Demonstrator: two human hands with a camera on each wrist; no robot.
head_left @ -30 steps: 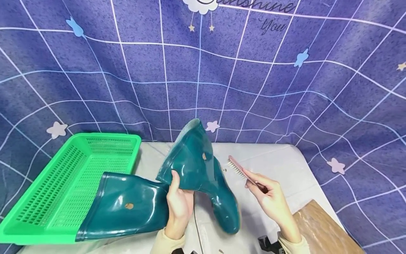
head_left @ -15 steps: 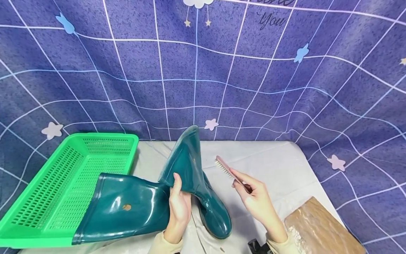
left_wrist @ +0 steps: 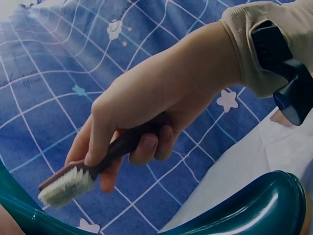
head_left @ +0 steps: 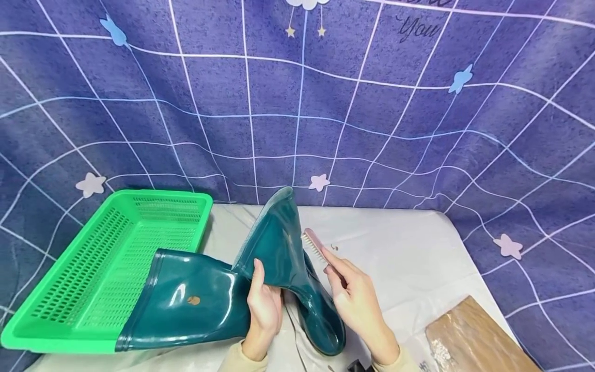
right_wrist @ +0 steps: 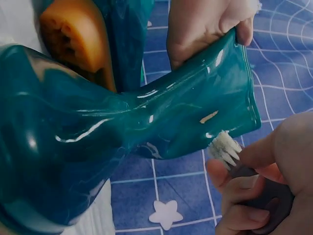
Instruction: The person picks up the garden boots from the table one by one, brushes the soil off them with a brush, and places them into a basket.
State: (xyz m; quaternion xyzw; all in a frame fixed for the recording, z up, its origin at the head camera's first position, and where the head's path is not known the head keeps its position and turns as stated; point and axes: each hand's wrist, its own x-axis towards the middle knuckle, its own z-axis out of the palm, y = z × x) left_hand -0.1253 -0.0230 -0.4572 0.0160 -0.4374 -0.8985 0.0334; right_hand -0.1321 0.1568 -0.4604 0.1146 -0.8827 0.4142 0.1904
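Observation:
A glossy teal rubber boot hangs tilted, its opening up and left and its toe low and right. My left hand grips the shaft near the opening, thumb on the outside; the right wrist view shows this hand too. My right hand holds a scrub brush by its handle, index finger along the back. White bristles face the boot. In the right wrist view they sit at the shaft's edge beside a tan mark; contact is hard to tell.
A second teal boot lies on its side, shaft over the rim of a green plastic basket; its orange heel shows in the right wrist view. Brown wrapped board lies at right on the white-covered table. A patterned blue curtain hangs behind.
My right hand has carried the brush leftward, up close to the boot's shaft. The held boot has turned and dropped slightly in my left hand. The second boot and basket stay put.

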